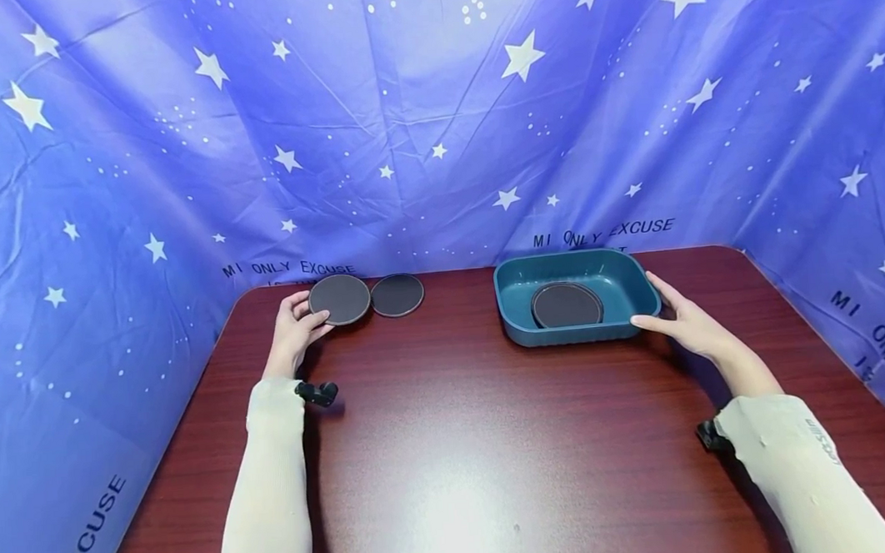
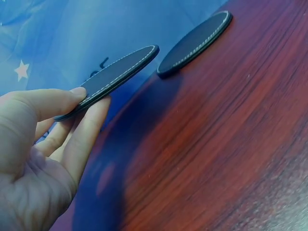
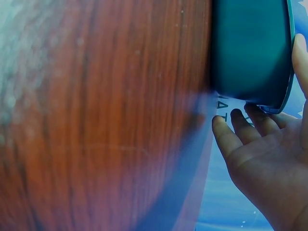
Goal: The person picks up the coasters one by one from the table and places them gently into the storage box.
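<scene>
At the far left of the table, my left hand (image 1: 295, 326) pinches a round black coaster (image 2: 115, 77) with pale edge stitching by its near edge, thumb on top and fingers beneath. The coaster is tilted and raised above the table. Just right of it, another black coaster (image 1: 398, 295) lies flat on the tabletop. My right hand (image 1: 688, 318) rests at the right end of a teal plastic basin (image 1: 566, 334), thumb at the front rim and fingers stretched along the end wall. Inside the basin lies a black coaster (image 1: 567, 304).
The dark red wood-grain table (image 1: 449, 410) meets a blue star-printed curtain (image 1: 434, 118) at its back and sides. Black wrist cameras sit at both cuffs, and glare shows on the near middle of the table.
</scene>
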The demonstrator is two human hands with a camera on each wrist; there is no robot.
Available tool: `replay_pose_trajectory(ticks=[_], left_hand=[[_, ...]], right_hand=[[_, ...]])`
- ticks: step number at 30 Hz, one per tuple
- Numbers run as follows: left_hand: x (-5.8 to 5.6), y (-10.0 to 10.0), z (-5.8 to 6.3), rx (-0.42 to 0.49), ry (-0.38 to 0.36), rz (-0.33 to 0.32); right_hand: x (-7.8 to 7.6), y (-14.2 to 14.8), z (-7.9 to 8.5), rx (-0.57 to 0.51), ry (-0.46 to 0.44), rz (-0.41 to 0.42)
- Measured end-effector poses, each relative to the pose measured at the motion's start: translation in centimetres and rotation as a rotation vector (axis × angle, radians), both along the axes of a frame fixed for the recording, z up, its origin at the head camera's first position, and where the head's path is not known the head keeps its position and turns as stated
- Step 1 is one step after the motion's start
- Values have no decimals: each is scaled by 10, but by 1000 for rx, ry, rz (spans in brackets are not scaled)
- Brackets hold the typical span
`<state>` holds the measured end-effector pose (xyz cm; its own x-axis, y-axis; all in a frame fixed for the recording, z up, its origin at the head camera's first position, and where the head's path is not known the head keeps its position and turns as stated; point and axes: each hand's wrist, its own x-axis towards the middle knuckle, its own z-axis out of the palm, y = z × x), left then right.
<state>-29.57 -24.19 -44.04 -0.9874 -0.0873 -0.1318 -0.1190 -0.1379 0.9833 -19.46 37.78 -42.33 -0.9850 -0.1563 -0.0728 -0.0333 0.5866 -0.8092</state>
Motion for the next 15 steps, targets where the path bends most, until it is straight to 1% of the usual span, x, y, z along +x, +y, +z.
replay_pose_trajectory(ticks=[6, 15], left_hand=[[5, 11, 7, -17, 45, -41], [7, 28, 9, -21, 95, -88]], right_hand=[[-2, 1, -1, -13, -2, 7], [-3, 1, -3, 4, -7, 3]])
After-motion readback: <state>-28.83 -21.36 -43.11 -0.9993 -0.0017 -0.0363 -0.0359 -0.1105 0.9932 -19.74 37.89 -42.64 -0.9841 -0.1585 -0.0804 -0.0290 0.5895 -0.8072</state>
